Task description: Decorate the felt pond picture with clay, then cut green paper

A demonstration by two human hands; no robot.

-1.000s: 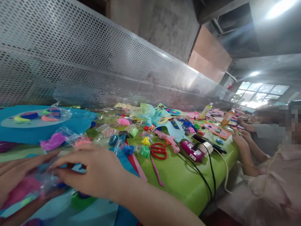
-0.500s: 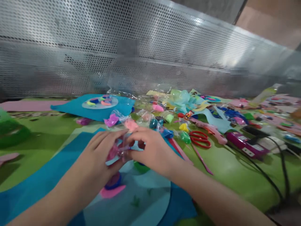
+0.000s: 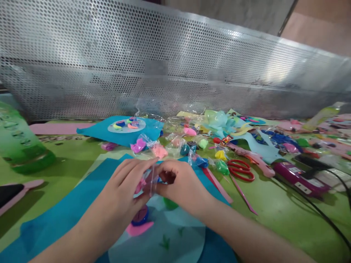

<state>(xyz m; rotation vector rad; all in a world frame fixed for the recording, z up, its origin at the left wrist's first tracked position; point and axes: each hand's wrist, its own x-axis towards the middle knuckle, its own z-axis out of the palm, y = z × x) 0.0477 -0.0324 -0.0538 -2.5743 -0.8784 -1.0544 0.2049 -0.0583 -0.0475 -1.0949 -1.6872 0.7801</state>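
Note:
Between my two hands is a small clear plastic bag (image 3: 152, 179) with pink clay inside. My left hand (image 3: 124, 190) is closed around the clay end of the bag, and my right hand (image 3: 178, 182) pinches its other edge. Below them lies a pale blue paper circle (image 3: 164, 226) on darker blue paper (image 3: 74, 193). On the circle I see a blue-rimmed purple clay disc (image 3: 140, 215), a pink clay piece (image 3: 139, 228), a green clay piece (image 3: 170, 203) partly behind my right hand, and small green grass-like marks.
Bagged clay lumps, such as a purple one (image 3: 138, 145), lie behind my hands. Red-handled scissors (image 3: 241, 170), a pink stick (image 3: 244, 195) and a purple device (image 3: 300, 179) with black cables are to the right. A green bottle (image 3: 22, 138) stands left. A perforated metal panel (image 3: 175, 54) borders the back.
The view has swung left from the neighbouring person and far table, bringing my work to the middle and the green bottle into view. Both hands keep hold of the bag.

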